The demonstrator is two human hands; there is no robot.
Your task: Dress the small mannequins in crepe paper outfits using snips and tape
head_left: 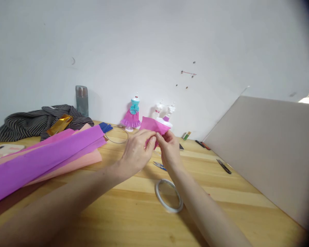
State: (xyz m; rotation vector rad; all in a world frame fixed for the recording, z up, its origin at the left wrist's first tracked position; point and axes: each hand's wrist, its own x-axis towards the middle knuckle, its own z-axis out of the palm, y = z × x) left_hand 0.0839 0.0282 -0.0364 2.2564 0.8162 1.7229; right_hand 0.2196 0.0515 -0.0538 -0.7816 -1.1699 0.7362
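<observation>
Both hands meet over the middle of the table around a piece of pink crepe paper (pixel 153 125). My left hand (pixel 139 149) pinches its lower edge between thumb and fingers. Beside it my right hand (pixel 170 145) is closed on the same paper, thumb near the left thumb. Just behind the paper stand small white dress-form mannequins (pixel 171 110), one with a purple band at its waist. To their left is a mannequin in a turquoise top and pink ruffled skirt (pixel 131 116). Blue-handled thread snips (pixel 160 166) and a roll of white tape (pixel 159 195) lie below the hands.
Crepe paper rolls (pixel 51 161) in purple, pink and peach cover the left side. Behind them are striped cloth (pixel 23 120) and a steel flask (pixel 81 101). A wire ring (pixel 115 142) lies left of the hands. A utility knife (pixel 224 166) rests near the right-hand panel (pixel 262 147).
</observation>
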